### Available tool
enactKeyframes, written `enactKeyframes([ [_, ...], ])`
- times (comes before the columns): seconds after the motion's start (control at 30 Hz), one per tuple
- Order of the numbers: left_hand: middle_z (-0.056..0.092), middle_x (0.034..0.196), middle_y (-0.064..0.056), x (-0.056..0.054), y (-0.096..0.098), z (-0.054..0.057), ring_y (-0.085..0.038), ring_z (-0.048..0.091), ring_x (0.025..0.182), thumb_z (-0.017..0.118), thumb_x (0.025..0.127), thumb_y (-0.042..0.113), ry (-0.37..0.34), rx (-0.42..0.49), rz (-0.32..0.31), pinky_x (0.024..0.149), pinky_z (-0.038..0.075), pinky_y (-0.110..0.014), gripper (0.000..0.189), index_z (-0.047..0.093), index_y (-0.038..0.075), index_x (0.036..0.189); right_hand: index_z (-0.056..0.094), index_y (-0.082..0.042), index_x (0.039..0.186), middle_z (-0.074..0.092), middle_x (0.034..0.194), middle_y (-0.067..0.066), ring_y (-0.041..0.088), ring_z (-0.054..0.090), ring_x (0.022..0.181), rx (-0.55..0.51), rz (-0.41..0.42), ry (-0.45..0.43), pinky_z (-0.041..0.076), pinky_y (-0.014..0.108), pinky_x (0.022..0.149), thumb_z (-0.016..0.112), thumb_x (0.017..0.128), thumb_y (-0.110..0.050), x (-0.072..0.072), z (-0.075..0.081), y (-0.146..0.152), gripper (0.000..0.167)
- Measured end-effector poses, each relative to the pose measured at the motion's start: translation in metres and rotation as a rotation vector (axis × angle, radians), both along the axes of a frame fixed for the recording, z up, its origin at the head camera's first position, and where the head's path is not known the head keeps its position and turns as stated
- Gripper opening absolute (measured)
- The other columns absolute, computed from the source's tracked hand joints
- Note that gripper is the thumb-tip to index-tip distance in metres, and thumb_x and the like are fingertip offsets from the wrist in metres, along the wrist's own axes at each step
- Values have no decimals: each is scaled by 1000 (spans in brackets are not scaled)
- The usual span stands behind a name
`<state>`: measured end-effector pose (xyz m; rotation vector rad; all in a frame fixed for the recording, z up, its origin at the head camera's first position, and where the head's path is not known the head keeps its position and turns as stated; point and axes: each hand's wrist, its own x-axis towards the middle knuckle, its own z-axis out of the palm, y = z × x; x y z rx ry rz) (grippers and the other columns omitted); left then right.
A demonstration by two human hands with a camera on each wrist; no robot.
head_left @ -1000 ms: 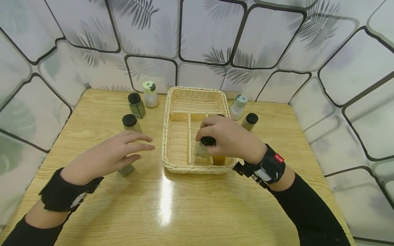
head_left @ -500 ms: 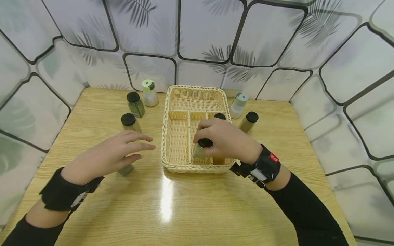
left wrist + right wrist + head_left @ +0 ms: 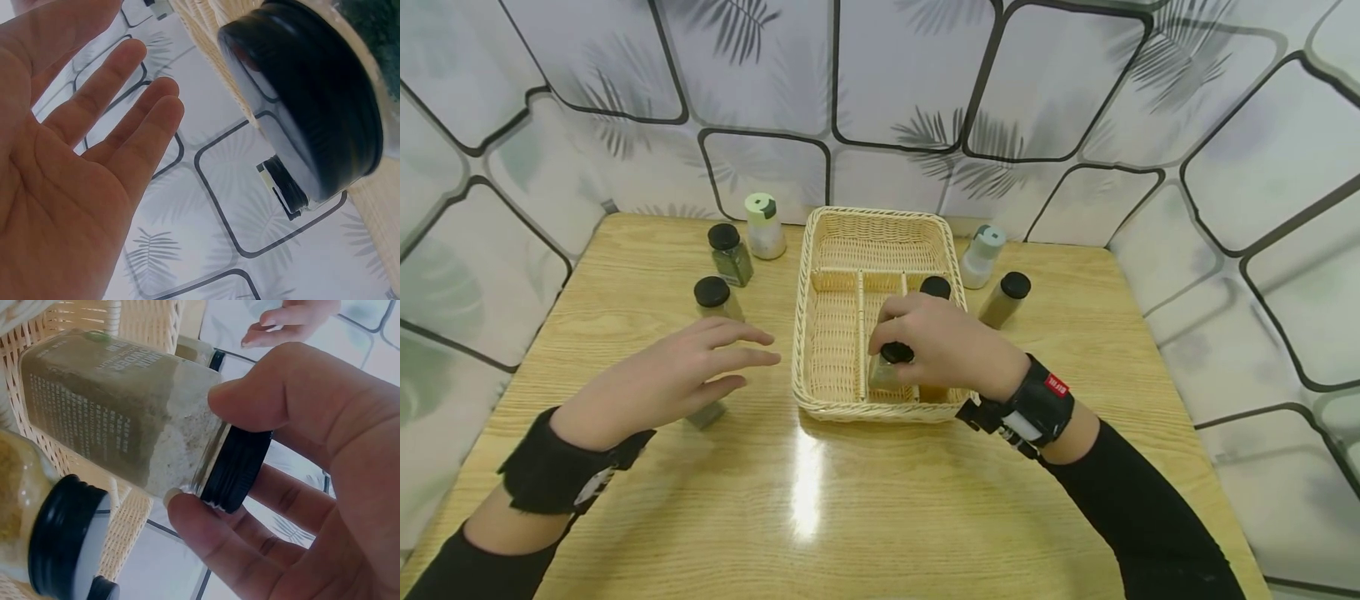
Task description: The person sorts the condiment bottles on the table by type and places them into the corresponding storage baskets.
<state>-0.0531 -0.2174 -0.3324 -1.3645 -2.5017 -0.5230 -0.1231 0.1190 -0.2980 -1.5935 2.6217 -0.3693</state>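
Note:
My right hand (image 3: 951, 343) pinches a square glass spice jar (image 3: 112, 406) by its shoulder, just below the black lid, with thumb and fingertips. The jar holds pale brown powder and stands in the middle front compartment of the wicker basket (image 3: 880, 412). Beside it, in the right compartment, is a black-lidded jar of yellow spice (image 3: 15, 506), with another black-lidded jar (image 3: 936, 287) behind. My left hand (image 3: 662, 375) hovers left of the basket with fingers extended, holding nothing. Partly hidden below it is a jar (image 3: 706, 414); a black lid (image 3: 306, 94) looms near that palm in the left wrist view.
Left of the basket stand a black-lidded jar (image 3: 718, 298), a green-filled jar (image 3: 732, 258) and a shaker with a light green cap (image 3: 766, 229). On the right are a pale-capped shaker (image 3: 981, 258) and a black-lidded jar (image 3: 1003, 302). Patterned cloth (image 3: 895, 75) walls the wooden table.
My right hand has shifted slightly left and down with the spice jar, uncovering the black lid behind it. My left hand has stayed put.

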Motion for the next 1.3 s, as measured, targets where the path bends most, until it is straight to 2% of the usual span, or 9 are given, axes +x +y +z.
enactKeyframes([
  [0.37,63,127,-9,-2,-1,-3,-29,60,111,84,72,-3,9,13,-13,87,55,-44,61,65,13,128,76,-20,101,61,101,-4,13,54,91,43,1,-26,49,28,76,79,75,-12,-2,-8,-5,27],
  [0.9,62,128,-10,-4,-2,-5,-30,59,113,83,73,-3,-7,16,-13,88,55,-45,59,65,12,128,76,-21,102,60,100,-5,15,52,88,85,3,-4,46,31,81,75,75,-10,-6,-16,-9,29],
  [1.13,63,127,-12,-5,-3,-7,-31,60,112,83,73,-3,-2,16,-14,87,55,-45,58,66,11,126,76,-21,102,61,100,-5,16,52,89,101,4,4,46,34,86,76,75,-11,-7,-18,-10,29],
  [1.3,63,128,-11,-5,-3,-7,-31,59,112,83,73,-3,-12,15,-6,88,55,-45,57,66,12,126,76,-21,101,61,97,-5,16,51,87,100,12,4,45,34,85,76,75,-9,-8,-19,-11,28],
])
